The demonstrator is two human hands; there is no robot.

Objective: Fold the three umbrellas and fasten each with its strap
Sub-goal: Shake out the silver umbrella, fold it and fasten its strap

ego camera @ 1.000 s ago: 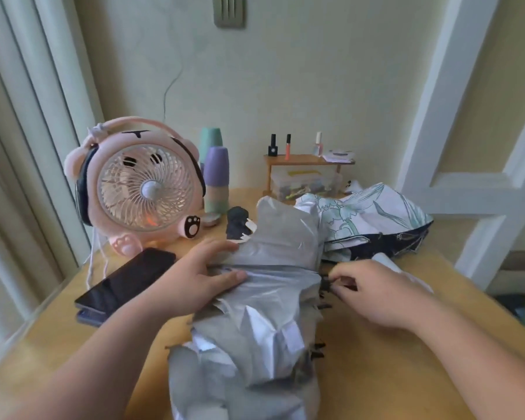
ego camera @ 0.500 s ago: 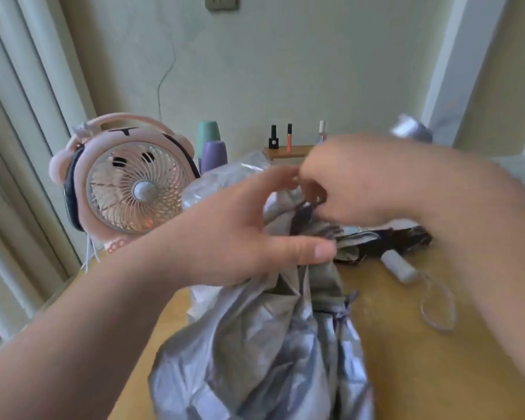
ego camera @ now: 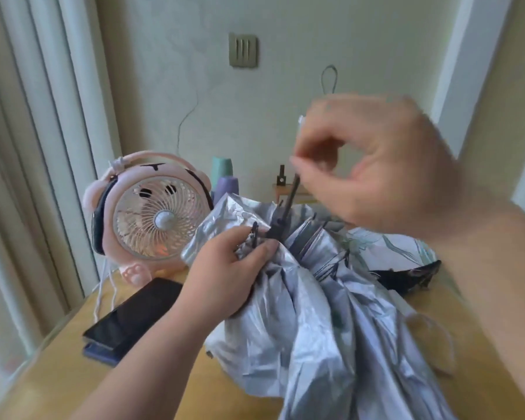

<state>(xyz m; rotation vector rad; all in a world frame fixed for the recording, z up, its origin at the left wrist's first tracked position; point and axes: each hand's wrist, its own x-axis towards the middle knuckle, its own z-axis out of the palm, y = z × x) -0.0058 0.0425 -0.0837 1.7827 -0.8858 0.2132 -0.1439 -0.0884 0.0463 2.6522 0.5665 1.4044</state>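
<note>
A silver-grey umbrella (ego camera: 322, 322) lies crumpled over the wooden table (ego camera: 58, 374), canopy loose and ribs bunched at the top. My left hand (ego camera: 228, 274) grips the bunched fabric and rib tips. My right hand (ego camera: 367, 165), blurred, is raised above it and holds the handle end. The dark shaft (ego camera: 287, 204) runs from it down into the canopy, and a cord loop (ego camera: 329, 80) sticks up above the hand. Behind lies a white floral umbrella (ego camera: 388, 247) with a dark lining, unfolded. I cannot make out a third umbrella.
A pink desk fan (ego camera: 155, 213) stands at the back left with its white cable trailing down. In front of it lies a dark phone (ego camera: 134, 313). Stacked cups (ego camera: 225, 174) and a small shelf with a bottle (ego camera: 282, 177) stand by the wall. Curtains (ego camera: 37, 147) hang on the left.
My right hand rose with the handle, and the dark shaft now shows above the canopy. My left hand shifted onto the bunched rib tips. The view tilted up.
</note>
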